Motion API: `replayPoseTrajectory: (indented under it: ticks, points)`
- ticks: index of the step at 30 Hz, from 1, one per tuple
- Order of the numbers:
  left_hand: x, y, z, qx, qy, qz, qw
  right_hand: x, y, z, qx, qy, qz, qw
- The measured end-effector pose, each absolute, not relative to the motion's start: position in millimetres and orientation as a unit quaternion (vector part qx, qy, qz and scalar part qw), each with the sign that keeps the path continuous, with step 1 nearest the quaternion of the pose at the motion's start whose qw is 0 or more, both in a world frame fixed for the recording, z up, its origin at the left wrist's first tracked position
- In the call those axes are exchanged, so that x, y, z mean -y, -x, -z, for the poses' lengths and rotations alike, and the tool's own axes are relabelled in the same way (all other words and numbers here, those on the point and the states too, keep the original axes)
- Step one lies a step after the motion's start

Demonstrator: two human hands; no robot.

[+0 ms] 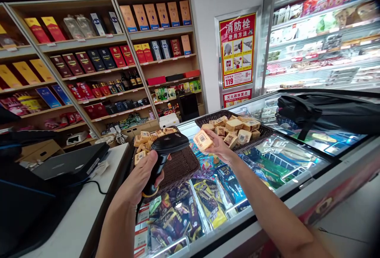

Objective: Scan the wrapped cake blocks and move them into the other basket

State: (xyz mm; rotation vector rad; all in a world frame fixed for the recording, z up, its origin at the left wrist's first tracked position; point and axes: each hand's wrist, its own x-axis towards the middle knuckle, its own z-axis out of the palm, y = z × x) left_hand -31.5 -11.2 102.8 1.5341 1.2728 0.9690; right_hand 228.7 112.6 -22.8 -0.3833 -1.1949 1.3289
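the left hand [145,174] wraps its fingers round a black pistol-shaped plastic scanner [169,143]; the right hand [219,147] pinches a tan blocky packet [203,140] between two brown woven baskets [182,167]. both hold similar packets [234,124]: seemingly partway, though which are done i can't tell.

From afar I counted two bare hands [139,179] [221,147], one black pistol-shaped scanner [169,143], two dark-brown woven baskets [181,167], six tall orange-and-blue boxes [152,16] along the top shelf [160,29], and two red-bordered posters [238,50]. One small tan wrapped block [203,140] was held; the heaped others overlapped uncountably.
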Motion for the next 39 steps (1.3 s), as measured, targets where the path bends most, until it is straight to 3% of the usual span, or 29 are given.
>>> replayPoseTrajectory:
  ticks: [14,17,20,23,26,28,39]
  points:
    - [8.2,21.5,-103.5,-0.528,-0.593,-0.401,0.456,-114.9,-229.5,24.6,0.538,0.163,-0.590,0.579]
    - [7.3,21.1,-103.2,-0.533,-0.591,-0.404,0.451,-115.0,-227.8,22.3,0.529,0.167,-0.568,0.608]
    - [6.9,20.5,-104.2,-0.537,-0.596,-0.399,0.444,-118.5,-228.1,20.6,0.493,0.197,-0.460,0.712]
    - [6.3,21.1,-104.0,-0.539,-0.604,-0.391,0.439,-123.5,-236.9,20.1,0.442,0.329,-0.240,0.799]
    - [3.9,24.0,-101.3,-0.537,-0.610,-0.386,0.437,-128.0,-253.2,21.1,0.364,0.510,-0.008,0.779]
    - [1.6,26.7,-99.5,-0.538,-0.612,-0.384,0.435,-131.4,-264.6,23.3,0.302,0.599,0.074,0.738]
    - [2.3,38.7,-109.8,-0.563,-0.592,-0.412,0.403,-154.8,-297.4,46.1,0.288,0.681,0.042,0.672]
